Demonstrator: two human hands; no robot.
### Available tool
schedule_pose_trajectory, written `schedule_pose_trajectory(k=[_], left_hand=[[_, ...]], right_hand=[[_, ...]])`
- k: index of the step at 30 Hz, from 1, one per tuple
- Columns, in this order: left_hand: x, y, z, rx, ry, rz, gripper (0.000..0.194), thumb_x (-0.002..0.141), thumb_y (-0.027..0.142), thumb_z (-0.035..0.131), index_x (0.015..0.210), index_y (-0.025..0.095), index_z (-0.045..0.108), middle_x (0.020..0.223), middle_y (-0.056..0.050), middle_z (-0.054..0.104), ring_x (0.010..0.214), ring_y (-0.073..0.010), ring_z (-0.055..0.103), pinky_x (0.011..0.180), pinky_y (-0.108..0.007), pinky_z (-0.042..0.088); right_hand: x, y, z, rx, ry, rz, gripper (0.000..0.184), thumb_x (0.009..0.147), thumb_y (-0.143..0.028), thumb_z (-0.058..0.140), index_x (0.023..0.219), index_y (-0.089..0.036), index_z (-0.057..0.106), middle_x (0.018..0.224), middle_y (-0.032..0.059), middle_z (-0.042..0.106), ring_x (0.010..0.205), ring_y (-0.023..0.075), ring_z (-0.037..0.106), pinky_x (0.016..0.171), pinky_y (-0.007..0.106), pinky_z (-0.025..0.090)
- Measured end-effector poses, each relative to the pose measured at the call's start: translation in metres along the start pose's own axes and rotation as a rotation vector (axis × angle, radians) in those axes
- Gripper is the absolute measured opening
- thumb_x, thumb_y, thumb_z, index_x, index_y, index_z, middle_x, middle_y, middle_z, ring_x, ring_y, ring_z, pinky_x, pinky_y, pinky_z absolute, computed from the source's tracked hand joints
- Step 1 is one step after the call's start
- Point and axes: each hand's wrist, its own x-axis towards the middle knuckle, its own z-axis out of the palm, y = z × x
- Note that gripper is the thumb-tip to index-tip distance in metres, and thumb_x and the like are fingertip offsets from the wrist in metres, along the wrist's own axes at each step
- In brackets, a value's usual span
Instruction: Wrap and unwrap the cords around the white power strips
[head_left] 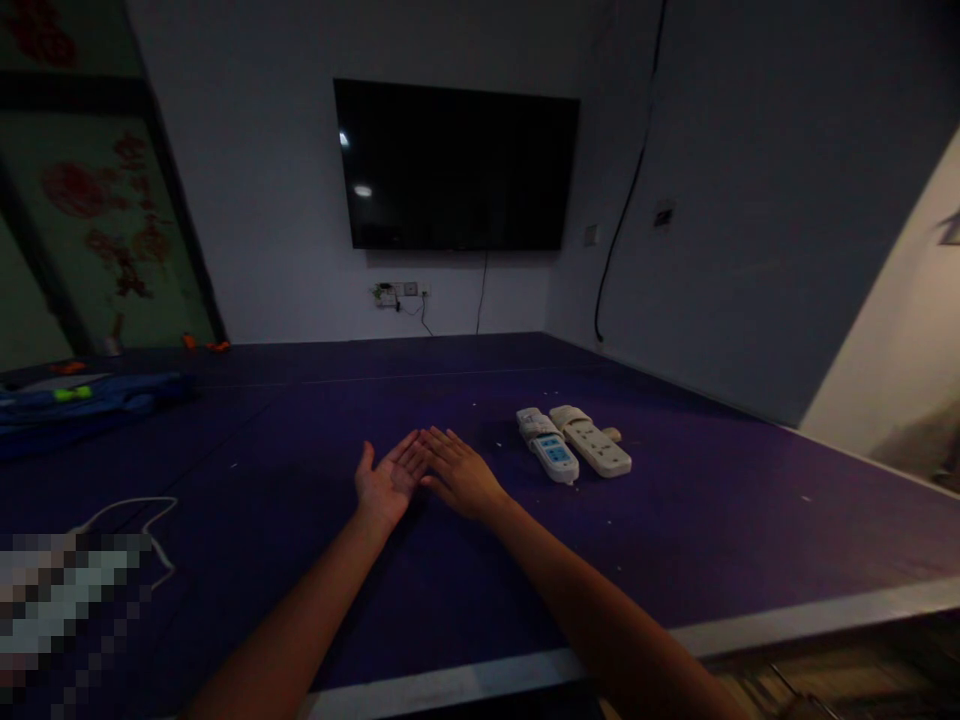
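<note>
My left hand (388,478) is turned palm up over the purple table (300,590), thumb out and fingers stretched, with nothing in it. Palm down, my right hand (466,474) lays its fingertips on or just over the fingers of the left; it holds nothing either. To the right of my hands are two power strips with their white cords wound up: one with a blue socket face (556,455) and a plain white one (602,447). They lie side by side, apart from my right hand.
Blue cloth (97,398) lies at the far left. A white cable (161,505) curls beside a pixelated patch at the near left. Small white scraps dot the surface. A pale edge (450,688) runs along the front. A television (457,170) hangs on the back wall.
</note>
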Motion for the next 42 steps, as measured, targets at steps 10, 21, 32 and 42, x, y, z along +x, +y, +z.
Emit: schedule_pose_trajectory(k=[10, 21, 32, 42], left_hand=[[-0.002, -0.002, 0.006, -0.011, 0.010, 0.028, 0.073, 0.085, 0.056, 0.027, 0.127, -0.001, 0.044, 0.110, -0.026, 0.061, 0.100, -0.0295, 0.061, 0.082, -0.039, 0.051], [-0.003, -0.001, 0.007, -0.004, 0.023, -0.007, 0.069, 0.087, 0.053, 0.027, 0.128, 0.000, 0.043, 0.097, -0.020, 0.065, 0.088, -0.0226, 0.065, 0.074, -0.030, 0.053], [-0.004, -0.002, 0.007, 0.019, 0.003, -0.017, 0.062, 0.087, 0.052, 0.030, 0.122, 0.004, 0.051, 0.092, -0.017, 0.066, 0.086, -0.0217, 0.064, 0.072, -0.030, 0.052], [-0.004, 0.001, 0.005, -0.003, -0.033, -0.083, 0.055, 0.086, 0.054, 0.031, 0.104, 0.009, 0.059, 0.081, -0.011, 0.066, 0.071, -0.0180, 0.063, 0.066, -0.029, 0.049]], right_hand=[[-0.002, 0.005, -0.005, -0.034, 0.036, 0.097, 0.047, 0.092, -0.038, 0.036, 0.130, -0.012, 0.046, 0.139, 0.0131, 0.041, 0.132, 0.0223, 0.033, 0.108, 0.041, 0.030], [0.000, -0.001, 0.004, 0.000, -0.041, -0.035, 0.051, 0.091, -0.042, 0.037, 0.132, -0.013, 0.044, 0.142, 0.0115, 0.037, 0.135, 0.0211, 0.026, 0.109, 0.041, 0.028], [0.001, -0.001, 0.002, -0.027, -0.043, -0.061, 0.051, 0.091, -0.041, 0.039, 0.133, -0.013, 0.042, 0.144, 0.0123, 0.032, 0.136, 0.0213, 0.022, 0.110, 0.041, 0.025], [0.002, -0.006, 0.002, -0.115, -0.067, -0.060, 0.055, 0.091, -0.044, 0.036, 0.139, -0.018, 0.032, 0.149, 0.0079, 0.021, 0.138, 0.0231, 0.014, 0.111, 0.047, 0.015]])
